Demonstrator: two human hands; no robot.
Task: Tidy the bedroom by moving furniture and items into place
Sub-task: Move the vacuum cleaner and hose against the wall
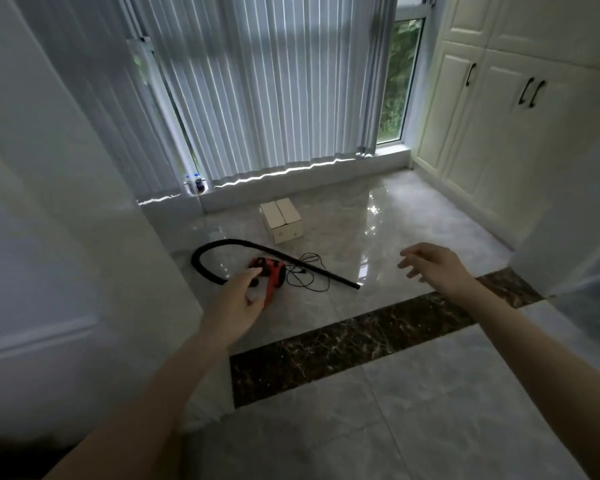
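Head view: our hands — left hand point(238, 299), right hand point(430, 263) — reach out released, holding nothing. Red vacuum point(272, 273) lies on the floor point(413, 393) by its hose point(257, 247) — we could trip on the loose cord point(307, 275).

bare floor point(413, 220) right; hose point(278, 252), box point(282, 220) left

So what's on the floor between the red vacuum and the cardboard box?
In the head view, the black hose runs across between the red vacuum and the cardboard box. Beyond it there is only shiny bare floor.
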